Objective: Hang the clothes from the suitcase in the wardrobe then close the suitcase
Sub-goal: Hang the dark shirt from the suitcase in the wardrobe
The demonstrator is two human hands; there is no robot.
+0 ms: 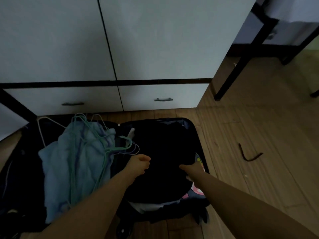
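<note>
Both hands [139, 163] on unlabelled dark garment [164, 152]

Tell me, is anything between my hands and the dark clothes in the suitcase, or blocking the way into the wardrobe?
Nothing separates the hands from the dark folded garment. The white wardrobe doors are closed.

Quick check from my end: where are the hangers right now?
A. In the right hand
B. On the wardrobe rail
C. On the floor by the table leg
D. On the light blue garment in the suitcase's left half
D: the hangers lie on the light blue garment in the suitcase's left half.
</note>
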